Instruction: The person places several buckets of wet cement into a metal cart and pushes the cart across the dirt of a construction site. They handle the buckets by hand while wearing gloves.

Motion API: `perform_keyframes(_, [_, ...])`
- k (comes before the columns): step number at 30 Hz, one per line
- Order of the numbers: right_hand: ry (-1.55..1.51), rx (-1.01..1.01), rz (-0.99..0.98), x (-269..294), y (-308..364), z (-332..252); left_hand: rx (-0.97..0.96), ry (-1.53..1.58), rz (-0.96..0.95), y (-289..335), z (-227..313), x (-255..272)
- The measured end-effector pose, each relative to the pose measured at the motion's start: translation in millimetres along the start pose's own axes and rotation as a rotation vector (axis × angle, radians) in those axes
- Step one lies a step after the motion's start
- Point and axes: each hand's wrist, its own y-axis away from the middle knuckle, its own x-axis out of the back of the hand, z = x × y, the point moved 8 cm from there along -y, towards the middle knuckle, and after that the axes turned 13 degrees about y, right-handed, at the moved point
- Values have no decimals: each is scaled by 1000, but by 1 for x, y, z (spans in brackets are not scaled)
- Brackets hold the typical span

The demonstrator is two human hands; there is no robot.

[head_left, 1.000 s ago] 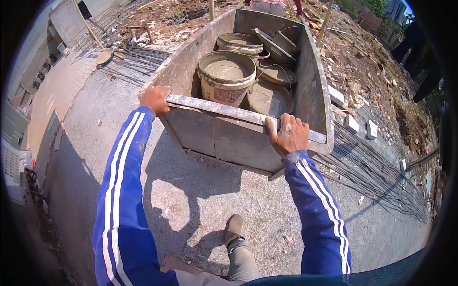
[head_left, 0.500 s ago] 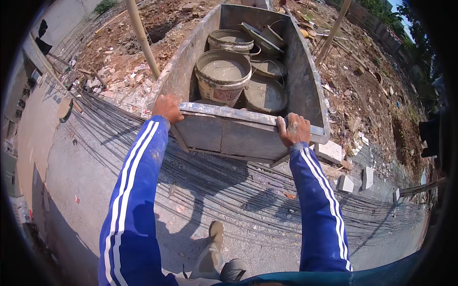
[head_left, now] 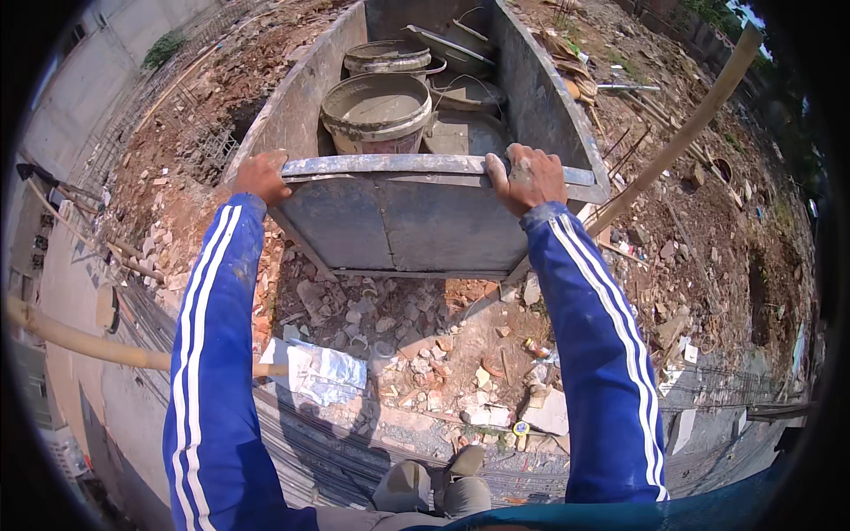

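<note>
I grip the near rim of a grey metal cart (head_left: 425,221) with both hands, arms stretched out in blue sleeves. My left hand (head_left: 263,177) is closed over the rim's left corner, and my right hand (head_left: 529,180) is wrapped over it near the right end. Inside the cart stands a mud-crusted bucket (head_left: 376,142) holding grey wet mix, with a second bucket (head_left: 387,55) behind it. To their right sit lower containers of grey mix (head_left: 469,133). A grey tray-like piece (head_left: 452,49) leans at the far end. The cart's wheels are hidden.
Broken brick and rubble (head_left: 425,354) lie under and around the cart. A bamboo pole (head_left: 682,128) slants close on the right; another pole (head_left: 97,341) crosses behind my left arm. Steel rods (head_left: 310,451) lie near my feet, beside a crumpled white-blue sheet (head_left: 328,372).
The cart and I have moved forward, past the two bamboo poles and from the rods onto the rubble. Both hands have kept their hold on the rim.
</note>
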Motion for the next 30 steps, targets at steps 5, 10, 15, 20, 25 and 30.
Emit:
perform_keyframes(5, [10,20,2,-107,-196,91,43,46,-78,-211,39,-37])
perform_keyframes(10, [-54,76,63,-219,-431,228,119,62,-161,-468,100,-83])
perform_keyframes(15, [-23,77,113,-342,-568,254,84,66,-124,-624,67,-165])
perform_keyframes(20, [-28,92,147,-381,-751,267,110,51,-72,-818,16,-181])
perform_keyframes(25, [36,127,56,-432,-912,236,19,-24,94,-977,-81,-210])
perform_keyframes(30, [48,110,41,-496,-1079,205,74,-88,63,-1148,-201,-255])
